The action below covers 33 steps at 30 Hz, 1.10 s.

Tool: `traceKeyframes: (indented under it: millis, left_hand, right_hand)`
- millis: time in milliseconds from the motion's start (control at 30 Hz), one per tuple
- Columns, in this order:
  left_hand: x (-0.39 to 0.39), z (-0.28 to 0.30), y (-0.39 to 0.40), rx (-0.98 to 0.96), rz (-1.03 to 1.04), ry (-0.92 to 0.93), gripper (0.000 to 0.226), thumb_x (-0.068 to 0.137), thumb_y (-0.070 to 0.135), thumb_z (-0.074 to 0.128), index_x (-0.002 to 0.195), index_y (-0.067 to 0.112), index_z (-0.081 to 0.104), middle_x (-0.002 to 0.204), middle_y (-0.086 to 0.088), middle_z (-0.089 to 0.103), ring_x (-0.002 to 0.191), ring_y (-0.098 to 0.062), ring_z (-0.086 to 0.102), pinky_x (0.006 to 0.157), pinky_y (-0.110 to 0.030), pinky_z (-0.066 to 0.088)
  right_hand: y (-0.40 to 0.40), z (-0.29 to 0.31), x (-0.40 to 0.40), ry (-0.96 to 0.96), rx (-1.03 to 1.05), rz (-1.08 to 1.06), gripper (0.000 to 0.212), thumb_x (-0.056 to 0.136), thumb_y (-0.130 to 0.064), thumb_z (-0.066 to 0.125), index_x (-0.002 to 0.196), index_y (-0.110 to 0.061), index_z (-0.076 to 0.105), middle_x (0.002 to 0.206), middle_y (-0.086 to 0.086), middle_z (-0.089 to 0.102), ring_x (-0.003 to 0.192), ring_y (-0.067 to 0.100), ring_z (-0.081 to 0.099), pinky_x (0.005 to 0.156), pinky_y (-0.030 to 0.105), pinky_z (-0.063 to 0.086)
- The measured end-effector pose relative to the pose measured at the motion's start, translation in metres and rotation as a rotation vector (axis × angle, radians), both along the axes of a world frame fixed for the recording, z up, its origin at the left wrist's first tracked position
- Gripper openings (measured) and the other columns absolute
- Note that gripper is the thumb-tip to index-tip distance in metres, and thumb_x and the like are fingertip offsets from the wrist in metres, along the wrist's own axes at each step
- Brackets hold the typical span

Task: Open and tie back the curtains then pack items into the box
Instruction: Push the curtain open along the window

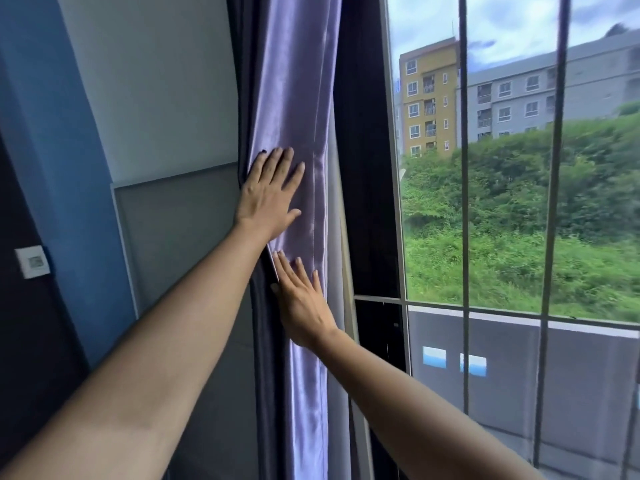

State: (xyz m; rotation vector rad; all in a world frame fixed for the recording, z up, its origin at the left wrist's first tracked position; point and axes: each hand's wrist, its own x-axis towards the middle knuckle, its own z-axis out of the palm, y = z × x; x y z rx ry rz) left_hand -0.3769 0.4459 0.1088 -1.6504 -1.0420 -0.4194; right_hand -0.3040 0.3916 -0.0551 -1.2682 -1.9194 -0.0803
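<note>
A shiny lilac curtain (pixel 294 81) hangs bunched in a narrow column at the left edge of the window, with darker folds on its left side. My left hand (pixel 270 194) lies flat on the fabric at mid height, fingers straight and spread. Just below it, my right hand (pixel 304 303) also presses flat against the curtain, its fingers pointing up and left. Neither hand grips the cloth. No tie-back and no box are in view.
The window (pixel 512 168) to the right is uncovered, with thin vertical bars (pixel 464 202) and a dark frame post (pixel 370 168) beside the curtain. A grey and blue wall (pixel 156 98) stands left, with a white switch plate (pixel 33 261).
</note>
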Motion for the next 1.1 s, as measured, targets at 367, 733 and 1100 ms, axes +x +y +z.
traceKeyframes:
  millis: [367,733,1100]
  left_hand:
    - [0.038,0.01,-0.039,-0.074,-0.229,-0.141,0.025,0.083,0.017,0.058,0.107,0.008,0.061,0.122,-0.016,0.052,0.116,-0.035,0.045,0.102,-0.046,0.029]
    - [0.108,0.009,-0.085,-0.071,-0.34,-0.144,0.018,0.084,0.017,0.054,0.094,0.006,0.064,0.104,-0.016,0.057,0.098,-0.035,0.05,0.086,-0.045,0.036]
    - [0.235,0.01,-0.153,-0.046,-0.631,-0.158,0.022,0.081,0.014,0.055,0.098,0.005,0.067,0.103,-0.019,0.062,0.096,-0.036,0.054,0.08,-0.046,0.042]
  right_hand:
    - [-0.035,-0.02,0.045,-0.199,-0.07,-0.06,0.062,0.101,-0.047,0.029,0.153,-0.03,0.0,0.162,-0.003,-0.002,0.148,0.032,0.0,0.119,0.052,0.006]
    - [-0.091,-0.031,0.128,-0.261,-0.048,-0.165,0.062,0.099,-0.047,0.036,0.152,-0.029,0.008,0.16,0.001,0.014,0.145,0.034,0.016,0.116,0.052,0.019]
    - [-0.211,-0.001,0.282,-0.443,0.274,-0.284,0.023,0.088,-0.027,0.05,0.097,-0.018,0.069,0.096,0.001,0.072,0.099,0.028,0.062,0.1,0.047,0.039]
